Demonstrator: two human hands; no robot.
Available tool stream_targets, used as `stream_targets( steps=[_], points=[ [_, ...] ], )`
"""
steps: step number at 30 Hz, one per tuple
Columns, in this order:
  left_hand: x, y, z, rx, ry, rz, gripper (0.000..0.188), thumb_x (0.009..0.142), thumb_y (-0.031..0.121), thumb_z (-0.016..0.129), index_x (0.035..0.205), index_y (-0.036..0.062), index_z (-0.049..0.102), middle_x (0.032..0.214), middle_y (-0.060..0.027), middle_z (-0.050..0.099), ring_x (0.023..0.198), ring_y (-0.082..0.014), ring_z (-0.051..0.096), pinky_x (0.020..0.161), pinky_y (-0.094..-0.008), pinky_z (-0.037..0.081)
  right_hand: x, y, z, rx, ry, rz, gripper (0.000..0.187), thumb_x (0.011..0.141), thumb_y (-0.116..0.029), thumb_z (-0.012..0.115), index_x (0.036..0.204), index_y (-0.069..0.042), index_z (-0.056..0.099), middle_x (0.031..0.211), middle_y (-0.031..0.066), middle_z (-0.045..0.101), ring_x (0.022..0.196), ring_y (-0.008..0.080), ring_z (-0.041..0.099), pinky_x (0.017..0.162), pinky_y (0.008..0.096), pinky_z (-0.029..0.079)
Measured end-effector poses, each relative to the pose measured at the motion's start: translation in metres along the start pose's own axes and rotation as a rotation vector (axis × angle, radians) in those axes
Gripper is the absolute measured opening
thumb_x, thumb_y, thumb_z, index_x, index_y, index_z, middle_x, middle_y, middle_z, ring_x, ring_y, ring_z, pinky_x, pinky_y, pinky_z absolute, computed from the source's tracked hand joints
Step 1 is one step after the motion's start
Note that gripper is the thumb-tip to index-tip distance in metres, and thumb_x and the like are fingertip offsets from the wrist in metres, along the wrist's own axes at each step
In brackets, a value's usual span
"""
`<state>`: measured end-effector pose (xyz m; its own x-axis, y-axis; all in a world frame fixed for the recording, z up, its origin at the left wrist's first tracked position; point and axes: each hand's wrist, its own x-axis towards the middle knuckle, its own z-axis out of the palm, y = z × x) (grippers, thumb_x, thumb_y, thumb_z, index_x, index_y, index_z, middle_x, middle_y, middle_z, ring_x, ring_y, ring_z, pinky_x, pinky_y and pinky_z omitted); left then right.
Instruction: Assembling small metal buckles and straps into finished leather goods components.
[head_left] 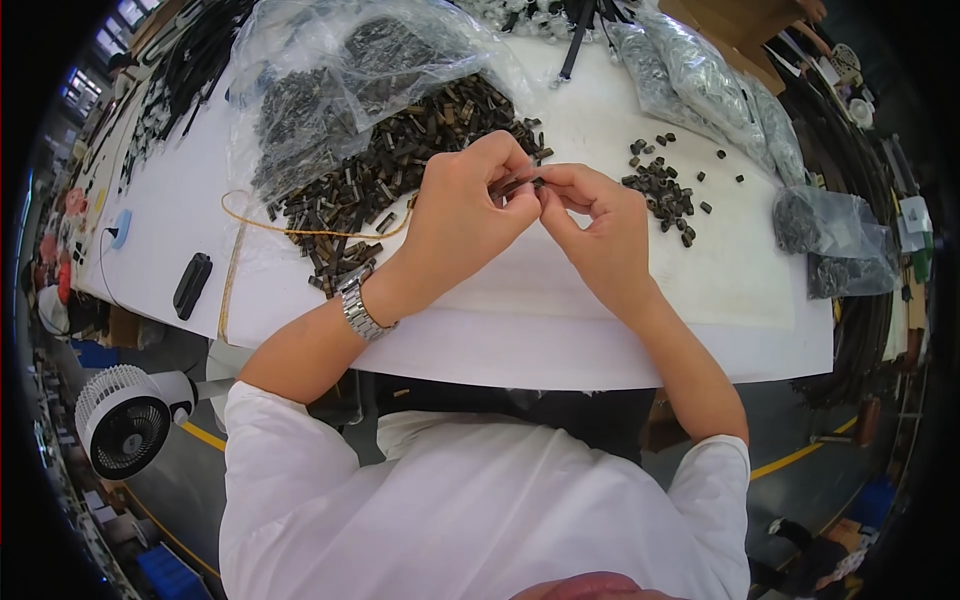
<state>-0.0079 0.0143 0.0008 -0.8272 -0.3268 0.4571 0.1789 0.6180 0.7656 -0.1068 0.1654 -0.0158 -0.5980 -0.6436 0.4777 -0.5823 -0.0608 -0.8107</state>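
Note:
My left hand [462,215], with a metal watch on its wrist, pinches a small dark piece [512,187] above the middle of the table. The fingertips of my right hand [600,215] meet it there, closed on the piece's right end. Fingers hide most of it, so its exact kind does not show. Behind and left of my left hand spreads a large heap of small dark brown, tube-like pieces [440,130]. A smaller group of short dark pieces [665,190] lies just right of my right hand. A thin yellow cord [300,232] loops across the heap's near edge to my left hand.
Clear plastic bags [300,110] cover part of the heap; more filled bags [690,75] lie at the back right. A black oblong case [193,286] rests on the white table [480,350] at the left. A white fan [125,420] stands beyond the table's near left edge.

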Motion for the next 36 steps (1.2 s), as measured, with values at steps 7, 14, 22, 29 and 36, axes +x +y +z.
stream_targets(
  steps=[7,14,22,29,36],
  points=[
    [0.018,-0.004,-0.018,-0.436,-0.245,-0.442,0.011,0.090,0.009,0.070,0.097,0.0014,0.067,0.074,-0.0005,0.069,0.061,-0.0007,0.057,0.051,-0.0160,0.037,0.005,0.004,-0.013,0.420,-0.177,0.263,0.019,0.100,0.000,0.061,0.114,0.011,0.068,0.099,0.0140,0.078,0.091,0.0175,0.078,0.079,0.0242,0.059],
    [0.013,-0.013,-0.009,-0.252,-0.230,-0.224,0.012,0.092,0.010,0.070,0.098,0.0009,0.069,0.077,-0.0005,0.070,0.070,-0.0023,0.061,0.057,-0.0188,0.041,0.002,-0.004,-0.013,0.320,-0.151,0.309,0.018,0.100,0.000,0.062,0.113,0.011,0.068,0.096,0.0138,0.078,0.088,0.0176,0.078,0.078,0.0246,0.059],
    [0.005,-0.002,-0.003,-0.029,-0.106,-0.137,0.010,0.090,0.006,0.070,0.095,-0.0011,0.066,0.073,0.0004,0.066,0.067,-0.0020,0.054,0.059,-0.0218,0.042,-0.002,-0.005,-0.005,0.115,-0.086,0.165,0.012,0.099,-0.002,0.063,0.106,0.007,0.067,0.088,0.0126,0.077,0.081,0.0171,0.078,0.073,0.0277,0.059],
    [0.002,0.003,0.003,0.001,-0.018,-0.045,0.009,0.086,0.004,0.070,0.091,0.0001,0.063,0.068,-0.0058,0.064,0.058,-0.0094,0.057,0.055,-0.0260,0.044,-0.001,-0.002,-0.003,0.048,-0.080,0.089,0.013,0.098,-0.003,0.064,0.107,0.006,0.066,0.083,0.0113,0.074,0.079,0.0179,0.079,0.071,0.0291,0.060],
    [0.004,0.000,0.002,0.093,0.010,0.066,0.016,0.080,0.004,0.073,0.092,0.0005,0.063,0.075,-0.0143,0.069,0.065,-0.0261,0.070,0.062,-0.0348,0.054,-0.003,-0.003,0.000,-0.053,-0.021,-0.016,0.017,0.095,-0.003,0.070,0.111,0.002,0.066,0.092,0.0130,0.077,0.085,0.0215,0.079,0.071,0.0308,0.060]
  ],
)
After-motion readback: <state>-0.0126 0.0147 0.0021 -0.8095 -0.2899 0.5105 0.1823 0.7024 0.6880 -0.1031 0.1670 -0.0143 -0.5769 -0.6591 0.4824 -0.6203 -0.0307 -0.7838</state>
